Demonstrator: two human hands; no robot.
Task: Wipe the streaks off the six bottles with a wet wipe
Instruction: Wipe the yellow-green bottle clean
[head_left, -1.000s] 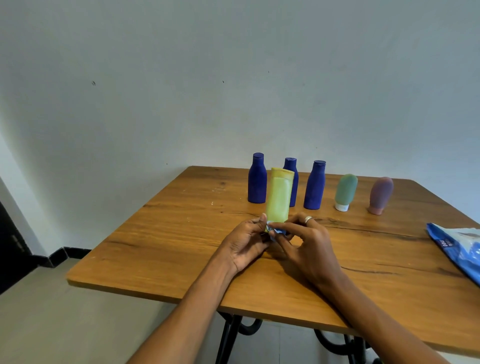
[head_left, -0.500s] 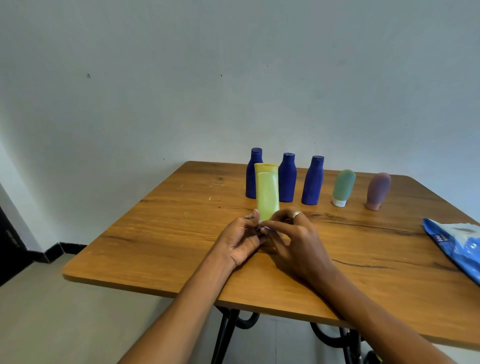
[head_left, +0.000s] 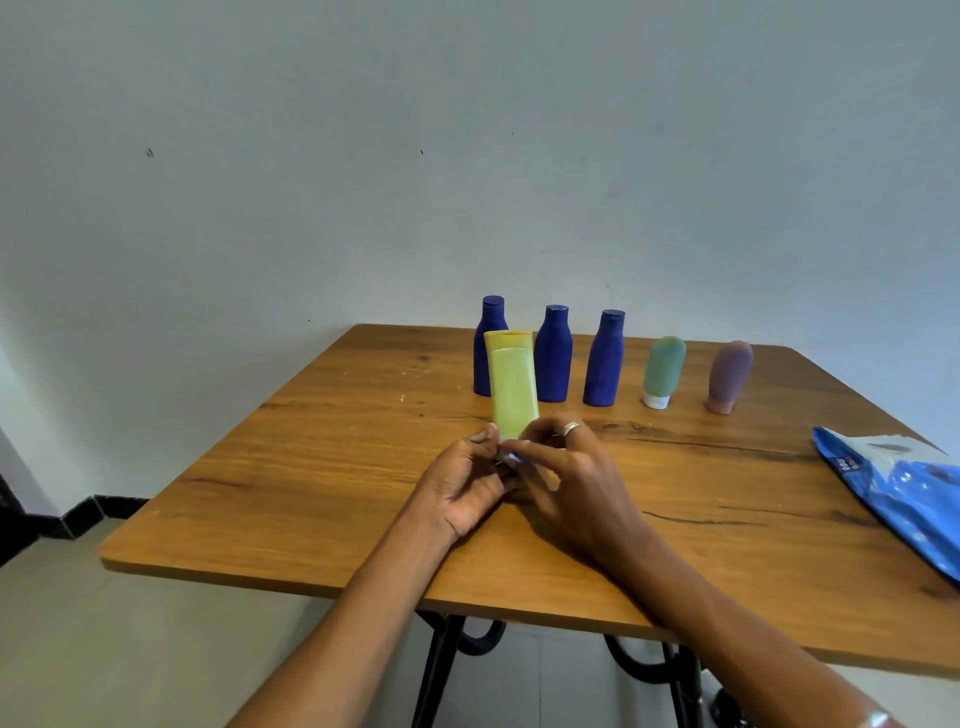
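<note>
Table (head_left: 322, 483): wooden top on black metal legs, set against a pale wall.

Blue pack (head_left: 904, 493): lying flat at the right edge, partly out of frame.

Left hand (head_left: 465, 480): near the table's middle, palm turned inward, fingers curled, thumb up against the foot of the yellow bottle; gripping that bottle at its lower end.

Right hand (head_left: 566, 478): just right of the left and touching it, back of hand upward, ring on one finger, fingers bent toward the bottle's base; pinching a small pale-blue scrap, seemingly the wipe (head_left: 511, 457), against the base. Too small to tell more.

Yellow bottle (head_left: 511, 387): upright with a slight tilt, cap uppermost, body rising clear above both hands, only its lowest part hidden by fingers. Overlapping the leftmost blue bottle in view.

Blue bottles (head_left: 554, 356): three, upright in a row toward the far edge, behind the hands, apart from each other.

Green bottle (head_left: 664, 369): standing on its white cap, right of the blue ones.

Mauve bottle (head_left: 730, 375): standing cap-down, rightmost in the row, near the far right corner.
</note>
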